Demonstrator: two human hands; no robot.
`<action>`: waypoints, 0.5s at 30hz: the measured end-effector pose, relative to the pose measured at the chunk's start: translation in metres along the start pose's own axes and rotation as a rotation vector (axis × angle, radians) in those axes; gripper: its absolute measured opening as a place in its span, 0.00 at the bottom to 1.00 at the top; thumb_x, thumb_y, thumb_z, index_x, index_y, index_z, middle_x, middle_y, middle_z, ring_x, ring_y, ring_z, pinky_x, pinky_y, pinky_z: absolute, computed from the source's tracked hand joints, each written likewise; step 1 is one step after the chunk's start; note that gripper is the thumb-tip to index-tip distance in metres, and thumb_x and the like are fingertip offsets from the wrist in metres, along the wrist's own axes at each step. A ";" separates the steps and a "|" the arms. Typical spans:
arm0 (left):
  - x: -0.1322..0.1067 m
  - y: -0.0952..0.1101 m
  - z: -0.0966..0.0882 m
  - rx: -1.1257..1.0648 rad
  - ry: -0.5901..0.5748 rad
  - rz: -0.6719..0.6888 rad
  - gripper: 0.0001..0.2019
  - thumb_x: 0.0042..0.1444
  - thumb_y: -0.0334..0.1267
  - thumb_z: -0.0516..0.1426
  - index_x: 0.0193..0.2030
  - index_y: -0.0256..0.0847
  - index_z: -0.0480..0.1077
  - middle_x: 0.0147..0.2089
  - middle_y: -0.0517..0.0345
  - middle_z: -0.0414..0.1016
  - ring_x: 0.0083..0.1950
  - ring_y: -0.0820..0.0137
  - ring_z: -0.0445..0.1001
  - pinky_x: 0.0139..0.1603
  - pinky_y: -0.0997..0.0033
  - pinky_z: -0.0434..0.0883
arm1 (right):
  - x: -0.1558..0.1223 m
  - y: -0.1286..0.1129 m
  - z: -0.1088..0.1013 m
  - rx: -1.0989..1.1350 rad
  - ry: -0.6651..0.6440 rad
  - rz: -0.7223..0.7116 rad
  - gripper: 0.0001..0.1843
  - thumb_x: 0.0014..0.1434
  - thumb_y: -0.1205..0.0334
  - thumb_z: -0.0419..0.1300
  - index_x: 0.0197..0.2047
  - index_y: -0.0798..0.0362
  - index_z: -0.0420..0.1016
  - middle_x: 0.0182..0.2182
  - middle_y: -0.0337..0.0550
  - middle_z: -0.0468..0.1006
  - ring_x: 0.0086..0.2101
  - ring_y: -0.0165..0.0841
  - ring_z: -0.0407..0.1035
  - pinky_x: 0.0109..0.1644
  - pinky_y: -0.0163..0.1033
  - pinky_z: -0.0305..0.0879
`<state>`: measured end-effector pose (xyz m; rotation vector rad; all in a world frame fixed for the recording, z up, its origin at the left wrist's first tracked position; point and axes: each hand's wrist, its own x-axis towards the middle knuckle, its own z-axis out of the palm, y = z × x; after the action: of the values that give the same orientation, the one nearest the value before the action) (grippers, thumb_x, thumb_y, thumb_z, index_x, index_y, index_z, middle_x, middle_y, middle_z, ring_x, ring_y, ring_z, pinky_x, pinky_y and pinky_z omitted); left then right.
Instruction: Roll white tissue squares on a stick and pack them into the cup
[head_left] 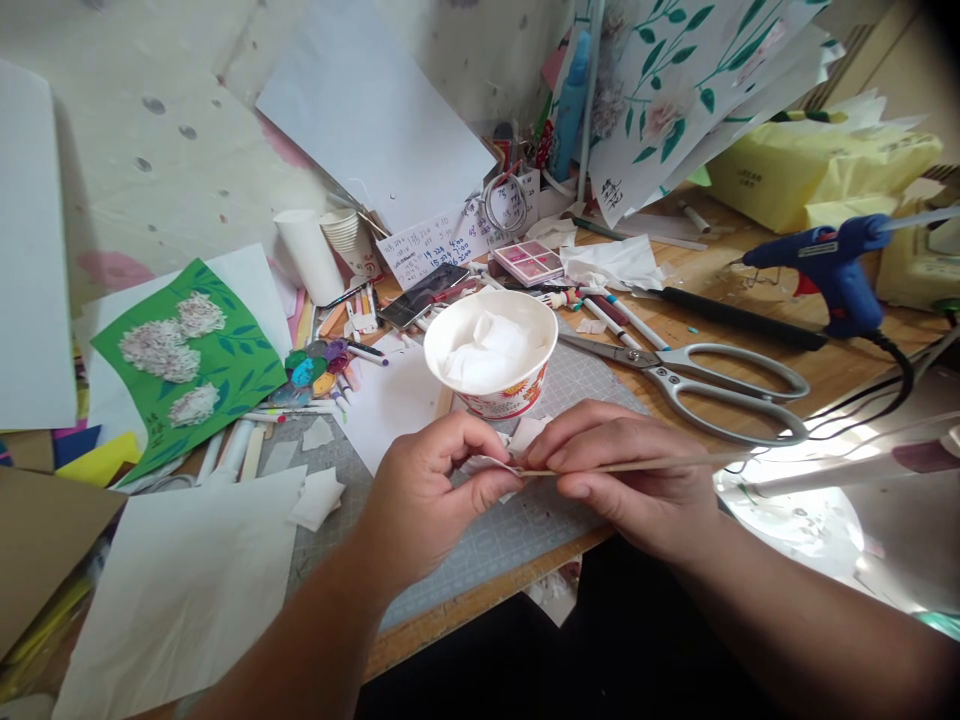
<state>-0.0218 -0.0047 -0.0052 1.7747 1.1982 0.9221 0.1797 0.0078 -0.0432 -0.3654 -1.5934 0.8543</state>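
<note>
A thin wooden stick runs sideways in front of me, out to the right. My right hand pinches it near its left end between thumb and fingers. My left hand pinches a small piece of white paper against the stick's tip; the fingers partly hide it. Just beyond my hands stands a paper bowl with a red pattern, holding crumpled white tissue. Beneath both hands lies a grey cutting mat, with white paper scraps on its left side.
Large grey-handled scissors lie right of the bowl. A blue glue gun with a cable stands at far right. On the left are a green picture with paper flowers and white sheets. Pens, a phone and cups crowd the back.
</note>
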 end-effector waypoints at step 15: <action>-0.009 0.005 0.001 0.181 0.142 0.317 0.09 0.59 0.27 0.58 0.30 0.42 0.67 0.26 0.64 0.64 0.27 0.74 0.63 0.28 0.72 0.63 | -0.002 -0.001 0.002 -0.069 0.112 -0.031 0.05 0.60 0.71 0.67 0.40 0.54 0.82 0.34 0.48 0.85 0.36 0.33 0.80 0.42 0.36 0.78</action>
<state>-0.0216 -0.0150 -0.0029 2.1158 1.1363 1.1684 0.1781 0.0053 -0.0444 -0.4291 -1.5230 0.7435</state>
